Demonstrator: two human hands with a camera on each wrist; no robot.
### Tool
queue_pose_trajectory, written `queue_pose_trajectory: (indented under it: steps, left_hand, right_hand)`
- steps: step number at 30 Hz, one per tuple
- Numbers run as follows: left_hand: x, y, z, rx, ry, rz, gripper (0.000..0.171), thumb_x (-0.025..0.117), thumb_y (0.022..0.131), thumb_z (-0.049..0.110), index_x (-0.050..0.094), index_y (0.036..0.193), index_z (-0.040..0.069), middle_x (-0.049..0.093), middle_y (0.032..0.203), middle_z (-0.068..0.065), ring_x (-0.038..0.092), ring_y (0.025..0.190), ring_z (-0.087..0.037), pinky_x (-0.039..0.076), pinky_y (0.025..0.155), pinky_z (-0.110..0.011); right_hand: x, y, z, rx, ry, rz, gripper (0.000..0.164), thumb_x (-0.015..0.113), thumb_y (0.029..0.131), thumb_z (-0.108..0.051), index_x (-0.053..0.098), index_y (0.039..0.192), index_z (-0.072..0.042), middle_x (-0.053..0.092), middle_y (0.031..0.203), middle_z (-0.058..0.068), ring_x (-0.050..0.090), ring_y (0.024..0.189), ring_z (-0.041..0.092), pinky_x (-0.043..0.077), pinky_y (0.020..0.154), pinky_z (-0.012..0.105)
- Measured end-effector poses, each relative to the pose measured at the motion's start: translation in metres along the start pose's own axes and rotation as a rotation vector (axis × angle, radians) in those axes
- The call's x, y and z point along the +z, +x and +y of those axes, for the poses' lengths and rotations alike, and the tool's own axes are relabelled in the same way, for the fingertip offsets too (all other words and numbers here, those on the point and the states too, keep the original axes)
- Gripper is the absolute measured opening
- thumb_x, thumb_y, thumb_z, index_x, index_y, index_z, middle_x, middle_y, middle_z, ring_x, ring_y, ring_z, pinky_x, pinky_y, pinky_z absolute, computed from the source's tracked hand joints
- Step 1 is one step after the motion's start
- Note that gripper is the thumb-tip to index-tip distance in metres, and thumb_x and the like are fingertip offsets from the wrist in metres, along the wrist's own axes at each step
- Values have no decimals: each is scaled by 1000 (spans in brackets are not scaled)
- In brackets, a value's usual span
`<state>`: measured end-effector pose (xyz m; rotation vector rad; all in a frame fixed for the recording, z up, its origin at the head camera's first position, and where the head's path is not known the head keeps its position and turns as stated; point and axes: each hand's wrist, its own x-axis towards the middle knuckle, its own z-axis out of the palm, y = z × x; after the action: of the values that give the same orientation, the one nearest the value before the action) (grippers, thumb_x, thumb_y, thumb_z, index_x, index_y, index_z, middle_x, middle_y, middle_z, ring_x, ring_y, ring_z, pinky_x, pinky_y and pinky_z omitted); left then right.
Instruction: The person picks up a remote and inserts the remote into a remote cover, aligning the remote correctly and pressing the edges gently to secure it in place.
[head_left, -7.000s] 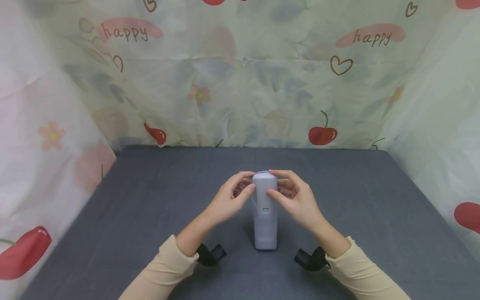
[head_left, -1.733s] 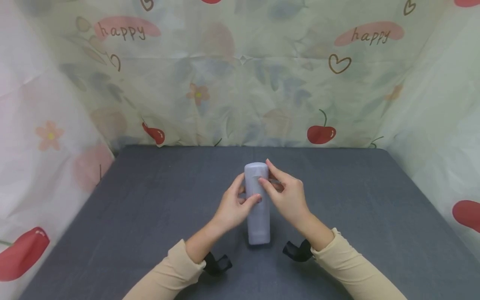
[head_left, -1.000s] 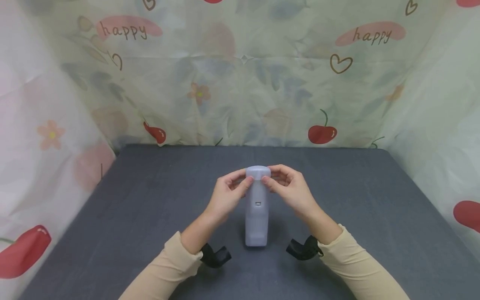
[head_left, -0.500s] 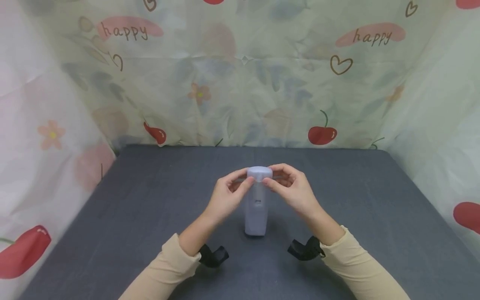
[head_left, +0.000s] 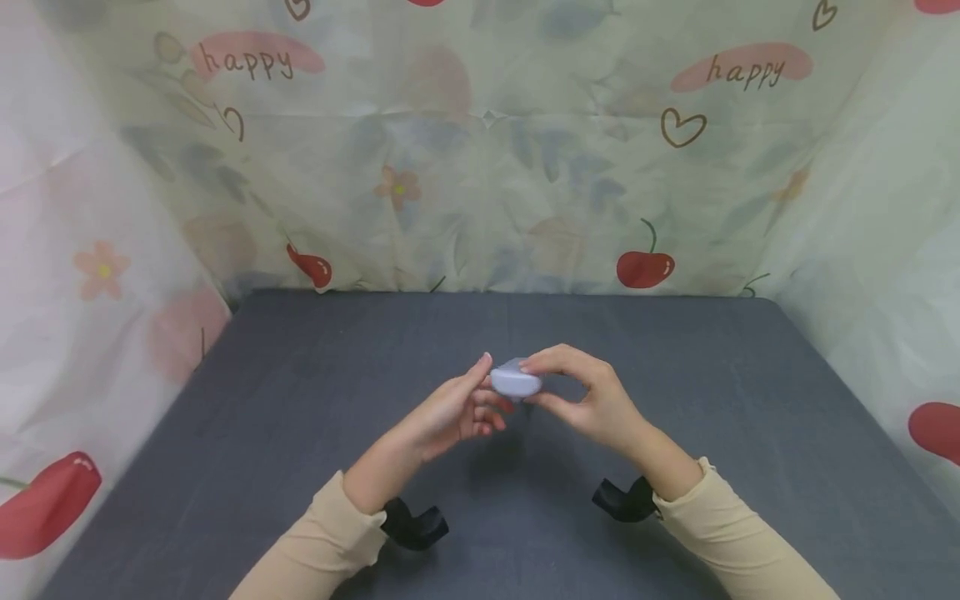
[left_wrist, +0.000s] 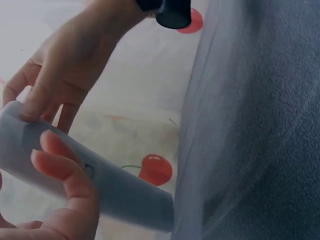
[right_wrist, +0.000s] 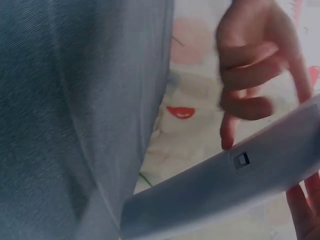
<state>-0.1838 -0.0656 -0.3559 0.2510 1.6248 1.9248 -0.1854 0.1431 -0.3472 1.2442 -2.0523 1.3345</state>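
A long pale lavender plastic case (head_left: 516,383), with rounded ends, appears end-on in the head view, its length foreshortened. My right hand (head_left: 600,400) pinches its near end between thumb and fingers. Just left of it is my left hand (head_left: 450,417), thumb raised and fingers loosely bent, right beside the case. In the left wrist view the case (left_wrist: 135,195) slants down to the right, partly covered by the left fingers (left_wrist: 75,185). A small rectangular catch (right_wrist: 241,160) shows on its side in the right wrist view.
The dark grey cloth-covered table (head_left: 337,358) spreads under both hands. A patterned fabric curtain (head_left: 487,167) with cherries and lettering closes off the back and sides. Black straps (head_left: 416,525) hang from the wrists.
The case was upright, turned about between both hands; now it is tipped with its end toward the head camera. The left hand has let go, and the right hand holds it alone.
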Motion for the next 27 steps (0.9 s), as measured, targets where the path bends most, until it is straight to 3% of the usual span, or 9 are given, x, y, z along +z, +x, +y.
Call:
queue_pose_trajectory:
  steps: [3,7,9,13,18,21,27]
  left_hand:
    - [2,-2,3,-4,-66,0,48,37,100,39,44,123,-4,61,77,7,58,64,-4,48,62,-16]
    - [2,-1,2,15,-89,31,43,42,98,22,38,128,-10,59,79,5,58,69,-4,50,66,-14]
    - [1,0,0,32,-80,42,47,43,97,18,34,132,-12,59,83,4,58,72,-4,50,68,-15]
    - [-3,5,-8,52,-40,64,52,45,97,14,27,139,-10,60,98,-3,59,76,-4,51,70,-16]
    - [-5,12,-16,41,42,94,59,48,96,11,19,145,-5,58,117,-19,61,79,-3,52,76,-19]
    - [-6,17,-21,26,90,115,62,50,95,10,17,147,-1,58,119,-23,61,83,-5,53,82,-24]
    - [-11,24,-28,19,175,131,64,51,95,10,17,148,2,58,118,-24,60,88,-10,52,89,-34]
  right_hand:
    - [-1,-3,3,-42,-53,-45,42,76,65,13,65,102,-4,66,102,13,58,103,12,45,90,17]
    - [-2,-8,7,18,-105,-89,39,80,65,6,66,99,-8,64,107,11,55,103,16,45,89,20]
    - [-3,-9,8,106,-119,-102,39,82,65,-1,65,99,-10,61,109,10,53,104,17,47,88,24]
    - [-4,-12,11,409,-98,-94,37,76,77,-13,59,109,-7,58,107,9,57,99,21,52,83,31]
    - [0,-14,18,769,96,-147,45,60,92,-22,37,125,-1,63,93,17,64,79,23,56,70,31]
    - [4,-15,22,882,225,-197,54,59,92,-21,28,130,1,63,90,18,65,72,20,57,69,35]
    - [15,-19,26,943,283,-147,56,62,90,-15,28,131,3,63,89,15,64,68,14,57,70,35]
